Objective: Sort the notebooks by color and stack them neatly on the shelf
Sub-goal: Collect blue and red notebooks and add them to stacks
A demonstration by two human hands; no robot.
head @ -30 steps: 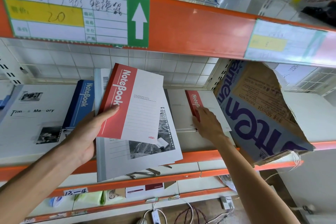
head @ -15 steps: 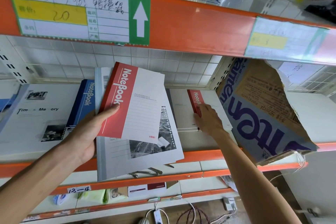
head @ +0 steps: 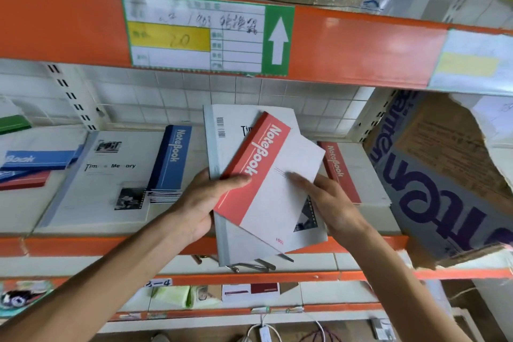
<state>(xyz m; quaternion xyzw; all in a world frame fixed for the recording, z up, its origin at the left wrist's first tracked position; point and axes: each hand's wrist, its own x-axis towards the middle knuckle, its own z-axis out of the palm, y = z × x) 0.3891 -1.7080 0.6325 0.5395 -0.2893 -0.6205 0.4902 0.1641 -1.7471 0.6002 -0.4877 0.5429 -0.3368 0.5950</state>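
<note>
Two hands are busy in the middle of the shelf [head: 166, 244], but going left to right: far left there's a little pile of blue notebooks [head: 39, 159] with a red one [head: 25, 183] underneath, lying flat. Next to that is a big white "Time Memory" notebook [head: 102, 180], and just beside it a stack of blue-spined notebooks [head: 172, 159], also flat on the shelf.

Then the left hand [head: 205, 203]. It's gripping two books at once, thumb curled over the front and the rest of the fingers hidden behind: a large white notebook [head: 236, 247] at the back and a red-spined notebook [head: 266, 175] tilted on top of it. Both are held up in front of the shelf, lower edges hanging past the orange front rail.

The right hand [head: 330, 203] has its fingers out straight, lying flat on the white cover of that red-spined notebook, near its right edge. It's a bit blurry, so can't say more about the thumb.

Right of the hands, another stack of red-spined notebooks [head: 352, 172] sits flat on the shelf, and beside it leans a torn cardboard box [head: 444, 175] with big purple lettering.
</note>
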